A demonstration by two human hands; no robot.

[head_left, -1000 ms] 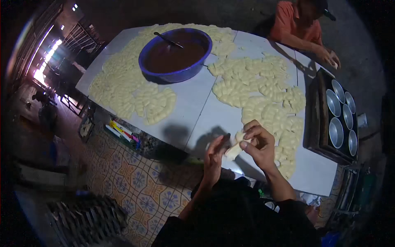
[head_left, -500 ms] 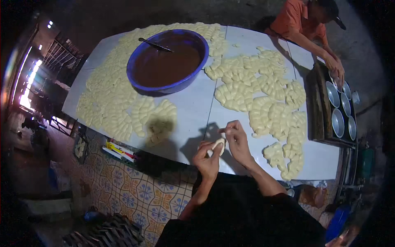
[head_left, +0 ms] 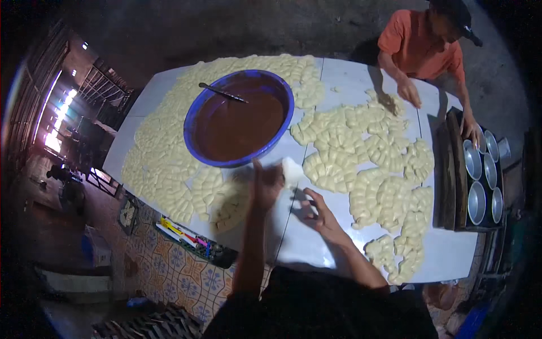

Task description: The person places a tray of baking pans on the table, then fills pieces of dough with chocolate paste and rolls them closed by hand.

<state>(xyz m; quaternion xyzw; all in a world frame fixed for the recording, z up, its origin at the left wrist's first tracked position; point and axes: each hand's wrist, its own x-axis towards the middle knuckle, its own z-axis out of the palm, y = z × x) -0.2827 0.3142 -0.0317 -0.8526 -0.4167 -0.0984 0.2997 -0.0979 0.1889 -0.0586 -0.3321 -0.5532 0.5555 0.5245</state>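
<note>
One left hand (head_left: 267,187), grip unclear; right hand (head_left: 324,219) loosely open, empty; dough (head_left: 333,166) on white table (head_left: 451,246); tiled floor (head_left: 210,281)

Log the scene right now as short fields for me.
Left hand: beside a bright white piece; grip unclear
Right hand: open, no object visible
Bowl: blue, brown contents, utensil leaning inside
Dough: pale pieces spread on white table
Tray: dark, holding metal cups
Co-worker: table's far side, one hand at the cups
</note>
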